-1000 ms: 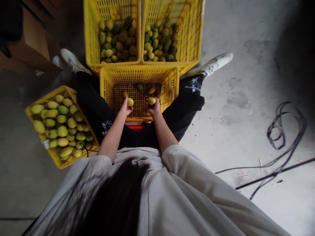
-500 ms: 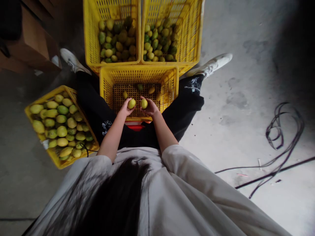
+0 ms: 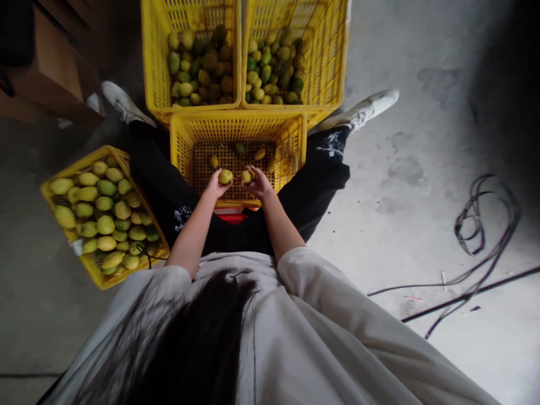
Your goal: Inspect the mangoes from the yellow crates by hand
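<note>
Over the small yellow crate (image 3: 238,116) between my legs, both hands hold fruit. My left hand (image 3: 216,184) is closed round a yellow-green lemon (image 3: 225,176). A second lemon (image 3: 247,177) sits in the fingers of my right hand (image 3: 259,185), partly covered by them. The two lemons are a short gap apart. On the crate's floor lie a green lemon (image 3: 240,148), an orange-yellow lemon (image 3: 259,153) and a small yellow lemon (image 3: 214,162).
Two larger yellow crates beyond hold many lemons: a left one (image 3: 158,67) and a right one (image 3: 327,67). A tilted yellow crate (image 3: 48,194) at my left is full of lemons. Cardboard boxes (image 3: 54,67) stand upper left; a black cable (image 3: 498,253) lies on the floor at right.
The lemon in my right hand has turned and shows a different, darker side. My right fingers have shifted slightly. The left hand keeps its lemon in nearly the same place, turned a little.
</note>
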{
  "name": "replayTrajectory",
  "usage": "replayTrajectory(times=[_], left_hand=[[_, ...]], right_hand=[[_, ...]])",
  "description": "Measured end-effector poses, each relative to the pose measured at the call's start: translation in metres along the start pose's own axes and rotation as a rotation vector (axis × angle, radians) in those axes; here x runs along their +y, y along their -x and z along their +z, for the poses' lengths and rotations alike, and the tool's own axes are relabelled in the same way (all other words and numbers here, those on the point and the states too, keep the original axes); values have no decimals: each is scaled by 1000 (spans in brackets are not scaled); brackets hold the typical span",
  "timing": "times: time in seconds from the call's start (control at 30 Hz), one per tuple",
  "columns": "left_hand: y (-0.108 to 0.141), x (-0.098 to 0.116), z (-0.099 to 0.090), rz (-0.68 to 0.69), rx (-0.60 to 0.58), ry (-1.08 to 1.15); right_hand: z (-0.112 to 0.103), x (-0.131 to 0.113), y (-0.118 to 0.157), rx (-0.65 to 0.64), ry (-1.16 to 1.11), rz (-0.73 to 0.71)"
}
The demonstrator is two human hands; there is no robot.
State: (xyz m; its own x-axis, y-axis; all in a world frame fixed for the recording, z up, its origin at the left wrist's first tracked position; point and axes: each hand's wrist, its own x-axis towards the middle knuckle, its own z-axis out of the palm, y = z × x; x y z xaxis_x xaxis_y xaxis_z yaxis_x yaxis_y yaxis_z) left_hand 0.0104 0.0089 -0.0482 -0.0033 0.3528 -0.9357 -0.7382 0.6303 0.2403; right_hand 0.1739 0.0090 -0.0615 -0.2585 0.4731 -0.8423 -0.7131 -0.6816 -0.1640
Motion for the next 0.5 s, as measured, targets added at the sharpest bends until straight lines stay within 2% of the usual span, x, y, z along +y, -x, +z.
replayTrajectory(times=[0.27, 0.5], left_hand=[[-3, 0, 0, 27, -25, -66], [-3, 0, 0, 6, -14, 10]], right_hand=[[0, 0, -8, -5, -10, -45], [-9, -1, -17, 18, 37, -130]])
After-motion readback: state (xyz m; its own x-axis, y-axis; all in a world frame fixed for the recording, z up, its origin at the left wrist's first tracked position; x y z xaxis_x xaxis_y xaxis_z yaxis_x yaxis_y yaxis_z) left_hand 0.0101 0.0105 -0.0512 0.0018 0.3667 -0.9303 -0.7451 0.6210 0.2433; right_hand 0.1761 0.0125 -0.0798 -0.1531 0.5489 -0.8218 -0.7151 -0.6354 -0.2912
